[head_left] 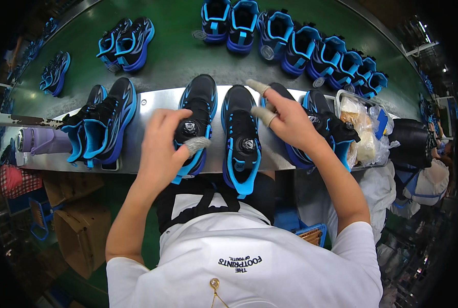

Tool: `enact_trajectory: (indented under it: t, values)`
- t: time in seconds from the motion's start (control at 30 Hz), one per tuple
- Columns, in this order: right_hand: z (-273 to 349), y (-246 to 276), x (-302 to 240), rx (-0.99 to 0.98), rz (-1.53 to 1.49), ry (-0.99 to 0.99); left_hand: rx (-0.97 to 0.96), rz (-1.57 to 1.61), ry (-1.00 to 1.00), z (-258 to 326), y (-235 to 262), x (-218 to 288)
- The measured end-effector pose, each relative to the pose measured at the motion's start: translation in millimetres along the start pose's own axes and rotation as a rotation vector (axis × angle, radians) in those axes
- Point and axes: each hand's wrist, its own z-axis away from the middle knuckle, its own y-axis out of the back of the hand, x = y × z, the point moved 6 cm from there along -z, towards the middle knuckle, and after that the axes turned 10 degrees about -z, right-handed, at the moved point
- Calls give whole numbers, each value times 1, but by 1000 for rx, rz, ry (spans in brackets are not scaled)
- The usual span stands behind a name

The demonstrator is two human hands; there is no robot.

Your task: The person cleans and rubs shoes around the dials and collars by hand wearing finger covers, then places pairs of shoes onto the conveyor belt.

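Observation:
Two black sneakers with bright blue linings and dial closures lie in front of me, toes pointing away. My left hand point(159, 141) reaches over the left sneaker point(200, 92), thumb and index finger apart on either side of its dial point(189, 128). Beside it, the middle sneaker point(239, 110) is touched by neither hand. My right hand point(295, 123) is over another sneaker point(280, 91), fingers stretched toward the left and apart, holding nothing. That hand partly hides the sneaker. One more sneaker point(318, 102) sits to its right. Pale finger covers are on both hands.
Left of me stand a pair of sneakers point(117, 108) and a purple bottle point(52, 141). More sneakers point(300, 49) line the green surface point(180, 31) beyond the metal ledge point(157, 100). At right is a basket of plastic-wrapped items point(365, 131). Cardboard boxes point(82, 231) stand below left.

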Motion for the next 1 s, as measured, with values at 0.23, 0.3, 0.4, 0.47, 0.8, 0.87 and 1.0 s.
enact_trajectory:
  t: [0.23,0.3,0.4,0.47,0.8,0.87,1.0]
  values:
    - [-27,-27,10,-102,3,-16,-272,303,-189,-5,-28,-26]
    - [-35,-34,5,-116,18,-5,-178,214,-62,-8,-22,-22]
    - [-43,-45,2,-150,-26,65,-329,277,-21,-13,-32,-35]
    - [-49,-48,7,-148,-45,100,-392,334,-118,-14,-30,-37]
    - [-88,-84,14,-41,181,97,-279,229,-144,-12,-28,-31]
    - [-92,-85,13,-4,182,108,-147,108,-177,-15,-21,-29]
    - [-93,-86,5,-20,223,122,-421,323,6,-14,-34,-37]
